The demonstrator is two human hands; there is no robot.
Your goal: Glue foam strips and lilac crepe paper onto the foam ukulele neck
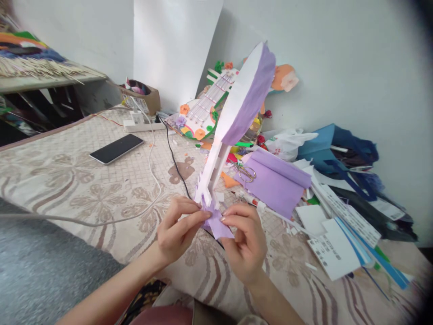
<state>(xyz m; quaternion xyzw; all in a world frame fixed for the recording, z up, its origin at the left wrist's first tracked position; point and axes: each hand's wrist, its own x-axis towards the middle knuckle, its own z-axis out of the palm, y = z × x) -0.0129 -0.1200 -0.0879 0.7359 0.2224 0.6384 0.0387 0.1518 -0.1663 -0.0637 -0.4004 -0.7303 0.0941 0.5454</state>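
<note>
A white model instrument (225, 117) with a long neck tilts up in front of me. Purple crepe paper (255, 106) covers the side of its rounded body, while its white face and neck are bare. A loose strip of purple crepe paper (219, 225) lies at the near end of the neck. My left hand (179, 225) pinches the strip where it meets the neck's end. With thumb and fingertips, my right hand (246, 239) grips the right edge of the same strip. The fingertips partly hide the end of the neck.
A phone (117, 148) lies left on the patterned tablecloth (91, 198), near a power strip (142, 125) and cables. Behind stands a flower-decorated paper instrument (199, 113). Scissors (248, 173) rest on purple paper (270, 185). White boards (333, 248) and a blue bag (318, 142) are right.
</note>
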